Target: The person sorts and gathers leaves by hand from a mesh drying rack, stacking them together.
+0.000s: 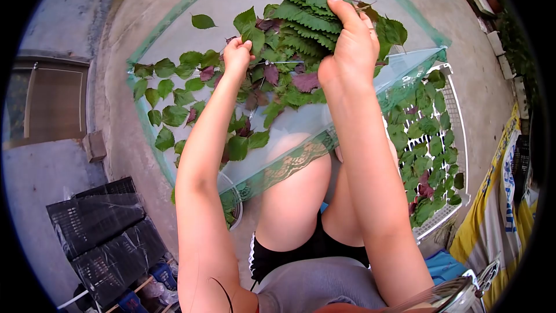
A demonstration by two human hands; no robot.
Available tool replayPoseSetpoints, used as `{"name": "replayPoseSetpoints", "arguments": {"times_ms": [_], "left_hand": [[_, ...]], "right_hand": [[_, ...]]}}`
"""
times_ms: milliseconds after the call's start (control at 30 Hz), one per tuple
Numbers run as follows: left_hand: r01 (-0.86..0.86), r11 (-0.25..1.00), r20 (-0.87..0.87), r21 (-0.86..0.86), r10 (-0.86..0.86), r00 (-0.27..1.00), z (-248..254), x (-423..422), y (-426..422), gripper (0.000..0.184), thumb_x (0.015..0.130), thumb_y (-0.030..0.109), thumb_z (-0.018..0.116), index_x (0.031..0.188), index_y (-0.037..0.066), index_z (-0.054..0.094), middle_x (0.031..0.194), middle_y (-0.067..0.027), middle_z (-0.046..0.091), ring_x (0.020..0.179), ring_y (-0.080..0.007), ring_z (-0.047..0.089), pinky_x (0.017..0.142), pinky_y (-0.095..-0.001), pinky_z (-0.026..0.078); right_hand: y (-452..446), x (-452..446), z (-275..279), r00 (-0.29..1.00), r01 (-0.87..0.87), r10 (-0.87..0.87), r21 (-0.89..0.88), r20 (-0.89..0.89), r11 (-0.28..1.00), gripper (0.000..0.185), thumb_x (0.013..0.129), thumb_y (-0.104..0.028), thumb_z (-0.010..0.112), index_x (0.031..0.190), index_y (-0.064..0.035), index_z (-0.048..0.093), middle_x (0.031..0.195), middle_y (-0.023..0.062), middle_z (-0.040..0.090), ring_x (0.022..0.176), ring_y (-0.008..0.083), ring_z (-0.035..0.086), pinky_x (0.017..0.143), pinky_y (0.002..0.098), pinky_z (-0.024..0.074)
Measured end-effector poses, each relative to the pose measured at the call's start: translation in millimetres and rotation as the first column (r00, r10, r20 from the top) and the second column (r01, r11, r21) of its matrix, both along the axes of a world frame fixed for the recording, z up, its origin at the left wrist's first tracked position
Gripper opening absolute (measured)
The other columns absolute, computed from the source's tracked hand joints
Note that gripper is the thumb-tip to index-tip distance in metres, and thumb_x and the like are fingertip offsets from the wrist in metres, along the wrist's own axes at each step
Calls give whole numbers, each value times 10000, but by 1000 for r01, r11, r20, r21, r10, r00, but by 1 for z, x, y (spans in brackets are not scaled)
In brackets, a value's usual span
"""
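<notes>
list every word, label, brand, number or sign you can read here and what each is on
No text can be read with certainty.
Yellow and white sheeting at the right: blue lettering, sideways and partly folded, too unclear to quote.
Blue object at the lower left: any marks are too small to read.
Leaf stack in the right hand: no lettering visible.

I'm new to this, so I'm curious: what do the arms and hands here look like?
The left hand and right hand are a person's, without gloves. No sleeves or cables show on the left arm or right arm. The person wears a greyish top and black shorts with white side trim.
</notes>
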State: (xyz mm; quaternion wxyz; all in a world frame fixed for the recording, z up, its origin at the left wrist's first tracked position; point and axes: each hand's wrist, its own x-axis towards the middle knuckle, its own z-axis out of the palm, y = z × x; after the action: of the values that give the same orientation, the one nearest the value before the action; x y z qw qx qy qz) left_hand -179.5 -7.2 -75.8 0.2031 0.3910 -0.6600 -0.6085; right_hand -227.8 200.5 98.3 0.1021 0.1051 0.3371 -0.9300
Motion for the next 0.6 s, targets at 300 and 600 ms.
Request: {"name": "replayPoseSetpoints", "arguments": {"times_ms": [300, 600], "left_hand": [[79, 995, -302, -52, -92, 949, 119, 44, 35, 256, 890, 195, 638, 1031, -14, 590, 801, -34, 623, 604, -89, 560, 535, -215, 463], [40, 993, -472, -108, -87, 877, 173, 73, 67, 213, 881, 193, 656, 987, 13, 612, 761, -2, 611, 562, -52, 497, 492, -200, 406]], "right_hand": [[-2, 5, -6, 996, 33, -22, 123, -86, 992, 314, 716, -32, 729, 971, -21, 546, 889, 33, 572, 822, 116, 512, 761, 256, 413], [-5, 17, -10, 944, -124, 224, 369, -241, 921, 249, 724, -93, 734, 911, -25, 583, 704, -20, 542, 584, 46, 431, 515, 224, 365]]}}
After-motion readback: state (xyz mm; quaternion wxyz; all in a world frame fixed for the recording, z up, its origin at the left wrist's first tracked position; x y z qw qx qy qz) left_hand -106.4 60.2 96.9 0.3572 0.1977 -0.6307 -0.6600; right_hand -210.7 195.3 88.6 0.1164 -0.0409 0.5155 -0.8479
